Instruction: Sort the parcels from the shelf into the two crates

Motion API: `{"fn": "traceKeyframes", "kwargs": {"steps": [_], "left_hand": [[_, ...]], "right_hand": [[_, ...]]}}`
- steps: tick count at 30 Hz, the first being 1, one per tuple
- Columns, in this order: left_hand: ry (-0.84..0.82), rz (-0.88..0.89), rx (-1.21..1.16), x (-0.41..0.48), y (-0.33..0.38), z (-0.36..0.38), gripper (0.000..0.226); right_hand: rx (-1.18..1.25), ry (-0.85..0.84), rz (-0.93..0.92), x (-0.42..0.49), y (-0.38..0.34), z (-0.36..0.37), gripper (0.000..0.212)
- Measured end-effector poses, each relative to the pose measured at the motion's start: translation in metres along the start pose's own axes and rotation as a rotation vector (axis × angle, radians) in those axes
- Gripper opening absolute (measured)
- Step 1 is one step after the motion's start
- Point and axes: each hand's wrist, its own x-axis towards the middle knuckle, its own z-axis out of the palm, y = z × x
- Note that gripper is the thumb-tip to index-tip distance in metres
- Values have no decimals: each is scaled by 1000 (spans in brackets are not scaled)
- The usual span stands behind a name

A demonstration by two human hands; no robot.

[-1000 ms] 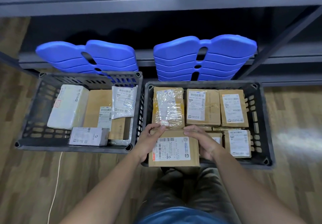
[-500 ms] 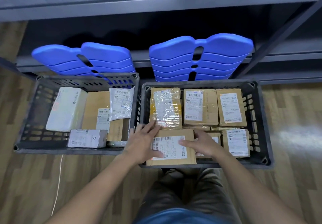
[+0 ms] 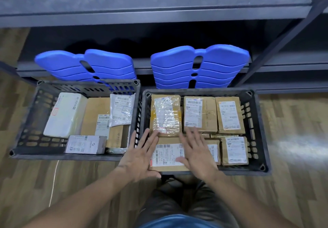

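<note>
Labels are too blurred to read, and both hands cover the ends of the brown parcel (image 3: 168, 154) at the near-left corner of the right crate (image 3: 254, 121). Left hand (image 3: 140, 158) and right hand (image 3: 197, 155), gripping its far edge a second ago, now lie flat over it, fingers spread, grasping nothing. Left crate (image 3: 26, 130) sits alongside on the wood floor (image 3: 292, 121), below a grey shelf (image 3: 159, 13).

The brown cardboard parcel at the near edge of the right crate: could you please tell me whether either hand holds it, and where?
Nothing is gripped: left hand and right hand lie open, fingers straight, over the brown cardboard parcel.
</note>
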Motion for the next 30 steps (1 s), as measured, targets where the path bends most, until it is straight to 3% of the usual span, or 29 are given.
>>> {"fn": "traceKeyframes", "kwargs": {"steps": [3,10,30], "left_hand": [[3,-7,-19,-5,4,8,122],[-42,-49,-18,3,5,12,110],[-119,-180,-73,0,19,9,113]], "right_hand": [[-211,-62,-178,-7,5,12,80],[-196,-121,-150,-4,6,20,80],[-243,-97,-21,-8,-5,28,86]]}}
